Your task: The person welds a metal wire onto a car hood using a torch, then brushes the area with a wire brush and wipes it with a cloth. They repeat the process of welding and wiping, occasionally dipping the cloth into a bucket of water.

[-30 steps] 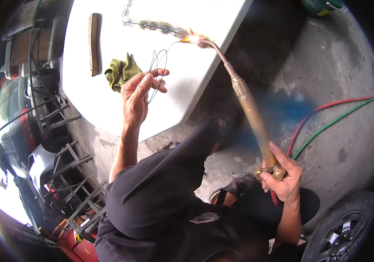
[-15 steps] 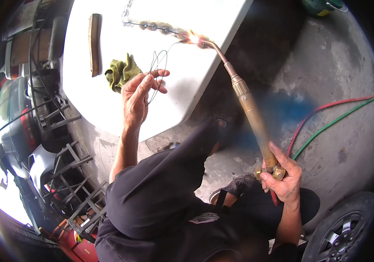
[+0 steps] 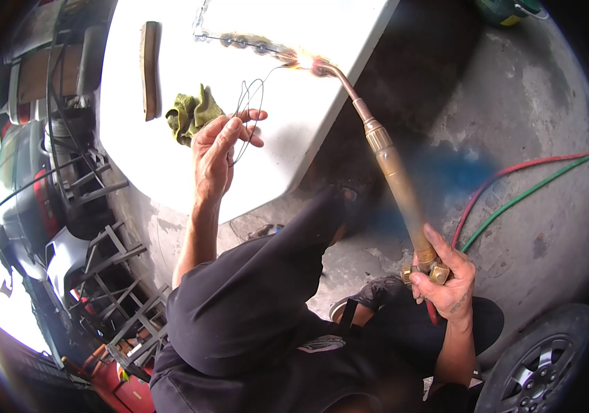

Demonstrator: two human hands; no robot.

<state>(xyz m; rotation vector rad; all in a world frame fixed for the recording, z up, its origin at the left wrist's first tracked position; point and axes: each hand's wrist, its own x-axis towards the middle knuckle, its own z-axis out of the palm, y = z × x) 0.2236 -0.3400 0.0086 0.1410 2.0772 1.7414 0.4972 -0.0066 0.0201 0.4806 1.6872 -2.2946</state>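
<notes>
My right hand (image 3: 448,272) grips the valve end of a brass gas welding torch (image 3: 396,172). From its bent copper tip a bright flame meets a seam on a white panel (image 3: 267,141). Along that seam runs a row of round scorched weld spots (image 3: 239,43), leading left from the flame. My left hand (image 3: 220,141) pinches a looped thin filler wire (image 3: 261,86) between thumb and fingers. The wire's far end reaches into the glow, where the exact contact is washed out by glare. A crumpled olive cloth (image 3: 188,115) lies on the panel just beyond my left hand.
A wooden strip (image 3: 148,72) rests on the panel's left part. Red hose (image 3: 508,169) and green hose (image 3: 525,196) trail over the concrete floor at right. A car wheel (image 3: 535,372) stands at lower right, metal frames (image 3: 126,296) at left, a green bucket (image 3: 504,10) at top right.
The flame's glow at the torch tip has shifted slightly in shape. Both hands, the torch and the wire hold nearly the same positions.
</notes>
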